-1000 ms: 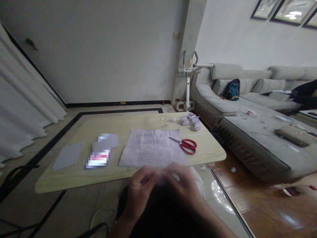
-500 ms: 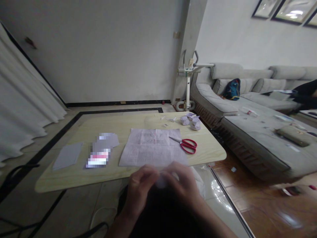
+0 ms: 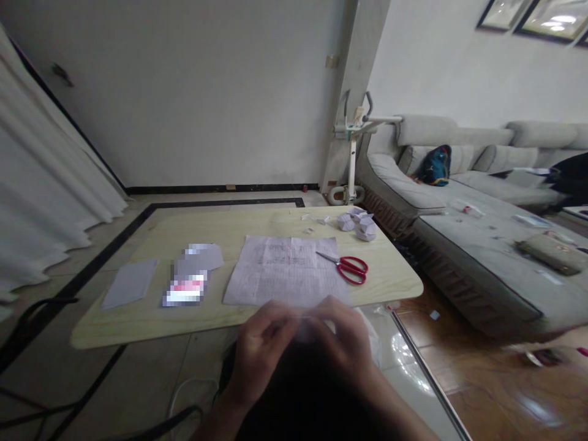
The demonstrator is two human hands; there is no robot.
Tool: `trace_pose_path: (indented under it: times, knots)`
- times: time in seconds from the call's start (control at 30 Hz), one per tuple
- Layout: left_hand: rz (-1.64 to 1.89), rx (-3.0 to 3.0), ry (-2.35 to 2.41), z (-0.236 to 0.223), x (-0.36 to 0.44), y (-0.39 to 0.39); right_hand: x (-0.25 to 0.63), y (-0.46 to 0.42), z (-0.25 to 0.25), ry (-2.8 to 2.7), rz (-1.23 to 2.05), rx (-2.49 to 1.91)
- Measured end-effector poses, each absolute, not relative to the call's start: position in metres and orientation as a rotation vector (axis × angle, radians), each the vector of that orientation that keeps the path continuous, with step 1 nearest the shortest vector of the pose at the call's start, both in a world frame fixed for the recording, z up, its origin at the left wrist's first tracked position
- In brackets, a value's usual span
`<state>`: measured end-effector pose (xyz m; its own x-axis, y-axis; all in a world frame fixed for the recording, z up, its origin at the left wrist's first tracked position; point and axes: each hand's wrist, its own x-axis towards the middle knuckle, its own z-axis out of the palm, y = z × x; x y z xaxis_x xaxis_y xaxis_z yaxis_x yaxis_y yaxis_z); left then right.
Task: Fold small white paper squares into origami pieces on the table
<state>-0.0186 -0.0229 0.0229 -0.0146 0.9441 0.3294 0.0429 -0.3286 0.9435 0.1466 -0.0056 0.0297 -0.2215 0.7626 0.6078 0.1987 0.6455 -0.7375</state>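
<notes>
Pale wood-topped table (image 3: 395, 275) before a plain grey-white wall (image 3: 206, 92) with dark skirting (image 3: 271, 187). Beyond its left edge: white curtain (image 3: 41, 165); tiled floor (image 3: 156, 361), inlaid with a dark band (image 3: 229, 201). Beyond its far right corner: white upright stand (image 3: 352, 162) and grey sofa (image 3: 487, 257), framed pictures (image 3: 554, 21) above. Off its right edge: glossy brown flooring (image 3: 473, 367), reflecting light.

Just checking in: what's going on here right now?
A person's left hand and right hand are close together at the near edge of the table, pinching a small pale piece, too blurred to identify. Beyond them lies a printed sheet. The red-handled scissors lie with their blades over it and handles past its right edge. Folded paper shapes sit at the table's far right.
</notes>
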Motion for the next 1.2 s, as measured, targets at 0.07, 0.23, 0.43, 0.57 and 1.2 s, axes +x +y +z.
trace_pose_path:
  times: [0.07,0.23,0.43,0.57,1.2]
  knots:
    - [1.492,1.502,1.069,0.023,-0.018,-0.024,0.148,-0.006,0.028,-1.763,0.639,-0.784]
    - [1.546,1.526,1.047,0.021,-0.017,-0.024,0.148,-0.005,0.028,-1.763,0.658,-0.797]
    - [1.572,1.520,1.020,0.018,-0.016,-0.025,0.148,-0.006,0.030,-1.728,0.717,-0.822]
    - [1.555,1.494,1.030,0.017,-0.016,-0.026,0.147,-0.006,0.032,-1.699,0.755,-0.863]
    - [1.540,1.472,1.044,0.013,-0.018,-0.026,0.147,-0.007,0.032,-1.710,0.744,-0.860]
